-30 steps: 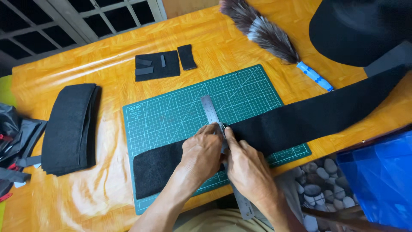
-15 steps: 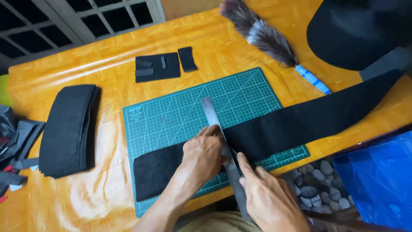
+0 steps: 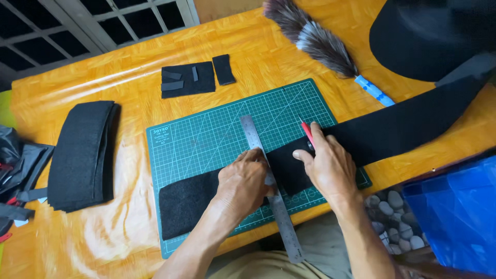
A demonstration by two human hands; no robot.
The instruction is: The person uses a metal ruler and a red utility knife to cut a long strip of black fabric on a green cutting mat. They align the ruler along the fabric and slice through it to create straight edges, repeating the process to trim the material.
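Observation:
A long strip of black felt lies across a green cutting mat on an orange table. A steel ruler lies across the strip, running from the mat's middle past the table's near edge. My left hand presses flat on the ruler and the felt. My right hand rests on the felt to the right of the ruler and grips a red-handled knife, whose tip points away from me.
A folded stack of black felt lies left of the mat. Small black felt pieces lie behind it. A feather duster with a blue handle and a black cap are at the back right. A blue bag sits below the table, right.
My right hand moved from the ruler's near end, by the table edge, up and to the right onto the felt, now showing the red knife. My left hand stayed on the ruler.

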